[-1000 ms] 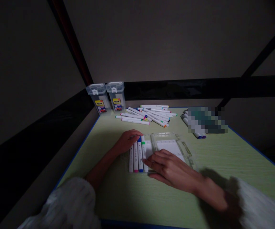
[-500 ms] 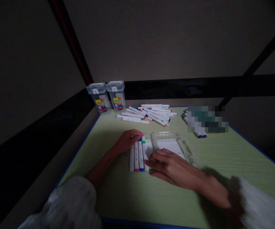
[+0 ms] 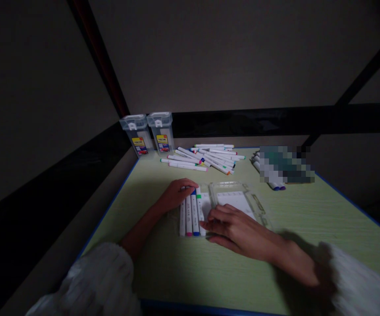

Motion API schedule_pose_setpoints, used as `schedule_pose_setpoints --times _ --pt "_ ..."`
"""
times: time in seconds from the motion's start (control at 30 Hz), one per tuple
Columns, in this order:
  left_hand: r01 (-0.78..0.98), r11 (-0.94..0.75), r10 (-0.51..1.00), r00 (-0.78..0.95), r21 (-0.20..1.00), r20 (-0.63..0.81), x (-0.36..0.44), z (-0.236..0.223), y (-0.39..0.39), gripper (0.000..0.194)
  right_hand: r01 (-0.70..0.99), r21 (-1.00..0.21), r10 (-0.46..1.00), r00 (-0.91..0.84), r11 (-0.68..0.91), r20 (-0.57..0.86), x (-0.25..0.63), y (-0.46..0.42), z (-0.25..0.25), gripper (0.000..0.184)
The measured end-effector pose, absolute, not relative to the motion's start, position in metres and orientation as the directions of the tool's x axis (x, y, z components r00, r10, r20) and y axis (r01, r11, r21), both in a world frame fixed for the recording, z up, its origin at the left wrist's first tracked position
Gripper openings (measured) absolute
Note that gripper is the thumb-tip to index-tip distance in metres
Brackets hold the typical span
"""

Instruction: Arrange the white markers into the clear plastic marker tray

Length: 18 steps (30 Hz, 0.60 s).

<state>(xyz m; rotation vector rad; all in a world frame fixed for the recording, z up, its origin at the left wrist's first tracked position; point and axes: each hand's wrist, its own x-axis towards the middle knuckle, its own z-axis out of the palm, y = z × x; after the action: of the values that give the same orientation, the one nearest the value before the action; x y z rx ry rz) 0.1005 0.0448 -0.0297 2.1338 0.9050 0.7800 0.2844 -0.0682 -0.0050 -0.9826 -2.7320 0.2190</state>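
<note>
An opened clear plastic case (image 3: 265, 217) lies on the table, hinged between its two halves. In its left half, several white markers lie side by side, among them a blue-ended marker (image 3: 194, 215) and a green-banded marker (image 3: 200, 208). My left hand (image 3: 176, 193) grips the far edge of that half, its thumb across the markers' upper ends; some fingertips are hidden. Over the near side of the case is my right hand (image 3: 234, 228), fingers bent and apart, one fingertip against the lower part of the green-banded marker. Its thumb stays apart from the marker.
Behind the case lies a loose pile of white markers (image 3: 206, 158). Two lidded clear bins (image 3: 140, 134) with yellow labels stand at the far left corner. More markers (image 3: 269, 175) lie at the right, partly under a pixelated patch. Walls border the table's (image 3: 177, 276) far and left sides.
</note>
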Motion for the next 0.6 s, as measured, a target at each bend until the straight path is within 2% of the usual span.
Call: schedule_pose_setpoints --times 0.3,0.6 --pt "0.445 -0.45 0.826 0.536 0.774 0.172 0.1011 -0.0228 0.0417 0.024 0.605 -0.193 0.633 -0.757 0.772 0.16 0.2842 -0.0682 -0.0061 0.028" --pt "0.432 -0.445 0.829 0.529 0.784 0.179 0.101 -0.0255 0.0452 0.023 0.609 -0.186 0.635 -0.754 0.771 0.169 0.2837 -0.0687 -0.0064 0.027"
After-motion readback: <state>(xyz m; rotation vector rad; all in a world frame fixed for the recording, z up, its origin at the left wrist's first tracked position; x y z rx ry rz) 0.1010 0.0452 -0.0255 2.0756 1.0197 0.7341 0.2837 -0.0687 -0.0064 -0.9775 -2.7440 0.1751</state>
